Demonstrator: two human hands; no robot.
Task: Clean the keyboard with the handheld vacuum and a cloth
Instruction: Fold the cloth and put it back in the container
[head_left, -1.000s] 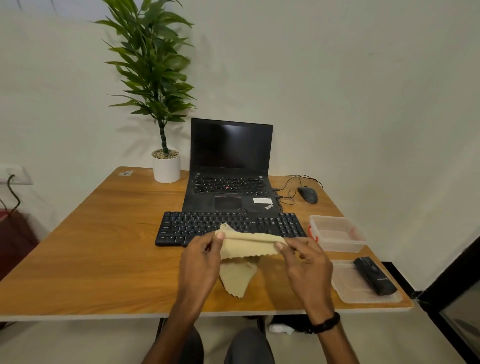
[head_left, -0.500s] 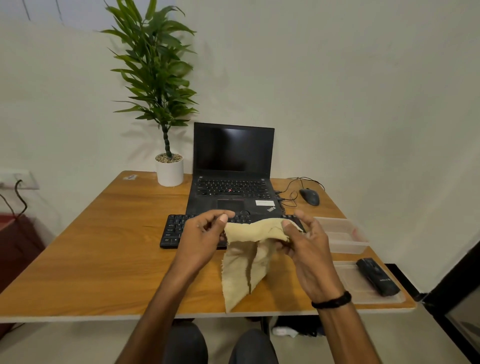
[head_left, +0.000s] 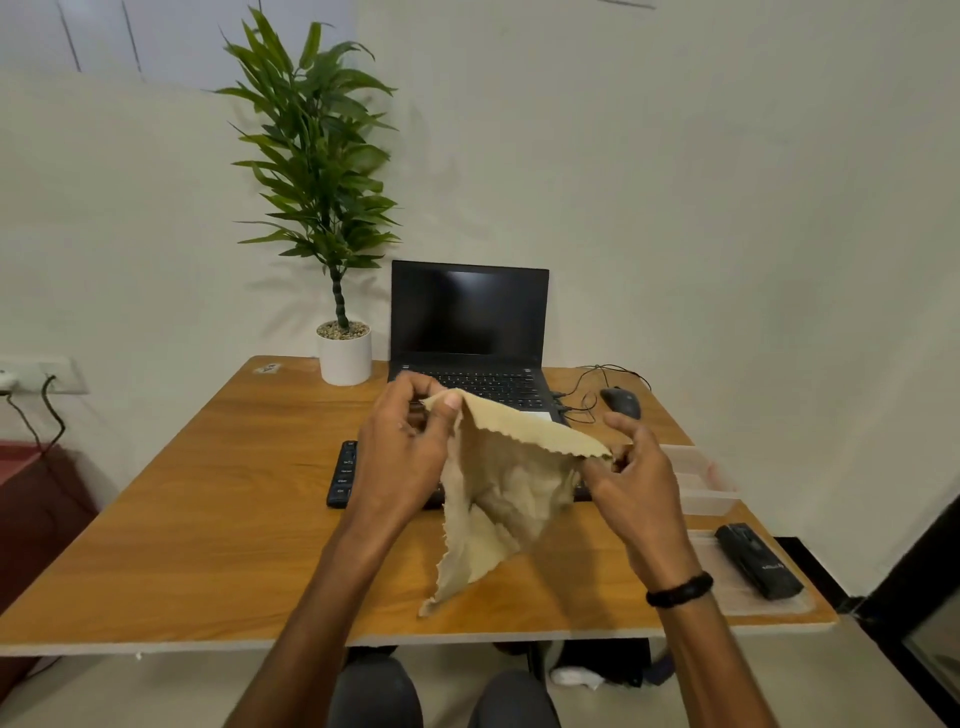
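A beige cloth (head_left: 501, 483) with a scalloped edge hangs in the air above the table. My left hand (head_left: 410, 447) pinches its upper left corner, and my right hand (head_left: 631, 478) pinches its right corner. Behind the cloth and my hands lies the black keyboard (head_left: 344, 475); only its left end shows. The black handheld vacuum (head_left: 757, 560) lies on a clear lid (head_left: 737, 597) at the table's right front corner, apart from both hands.
An open black laptop (head_left: 470, 322) stands behind the keyboard. A potted plant (head_left: 337, 332) is at the back left, a wired mouse (head_left: 621, 402) at the back right. A clear plastic box (head_left: 701, 480) sits right of the keyboard. The wooden table (head_left: 208, 493) has bare surface on the left.
Both hands have lifted the cloth higher and spread it apart, so it now hangs open and covers most of the keyboard from view. The camera tilted up slightly.
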